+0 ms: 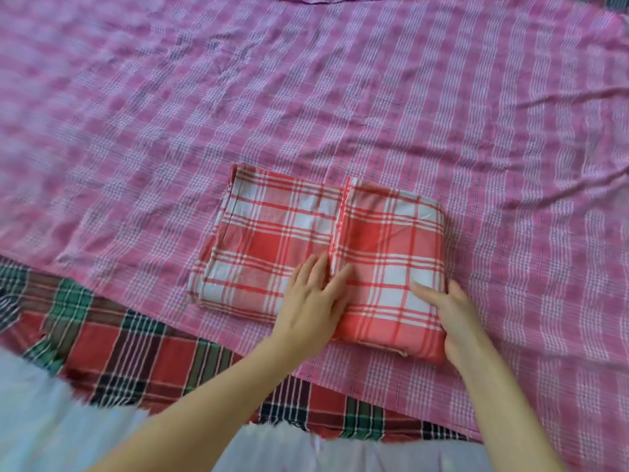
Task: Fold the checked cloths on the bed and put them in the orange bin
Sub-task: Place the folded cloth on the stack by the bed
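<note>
Your left hand lies flat, fingers straight, pressing the middle seam of the folded red-and-white checked woven cloth, which sits on the wide pink checked cloth; your right hand pinches its near right corner, thumb on top. Lift by that corner alone and the loose layers could slide apart.

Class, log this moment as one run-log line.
red checked cloth part-folded on pink cloth | left hand presses fold | right hand grips its edge
</note>
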